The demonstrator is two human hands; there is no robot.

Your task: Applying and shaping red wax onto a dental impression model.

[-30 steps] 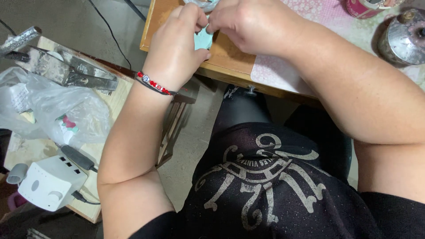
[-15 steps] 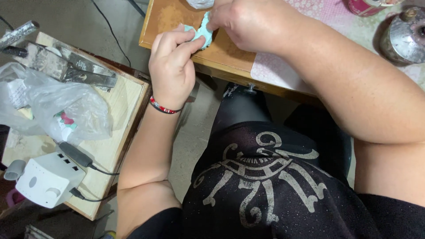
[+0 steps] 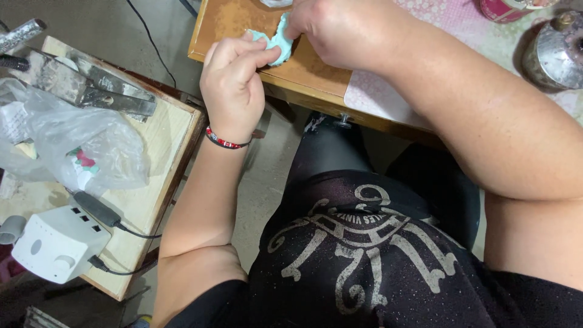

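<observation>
— Near the front-left corner of the wooden table (image 3: 243,24), whose hand sits closer to that pale green piece (image 3: 280,41)?

— Both are on it. The left hand (image 3: 234,85) comes up from below and pinches the lower end between thumb and curled fingers, closed around it. The right hand (image 3: 340,30) comes in from the right and grips the upper end; its fingers are folded over, closed on the piece, though how they sit underneath is hidden

— Which way does the piece run?

— It looks soft and curved, its long line going roughly from lower left to upper right, rising away from the table edge. It lies just above the tabletop; I can't tell whether it touches the wood

— So where is it from each hand?

— Up and to the right of the left hand's knuckles, and at the left tip of the right hand. The two grips are close together, with only a short bare stretch of green between them

— Anything crowding them?

— Not close by. A clear plastic bag (image 3: 73,140) and a white box with cables (image 3: 57,243) sit on the low stand to the left, well apart. A metal pot (image 3: 555,51) stands far right on the patterned cloth (image 3: 461,30)
</observation>
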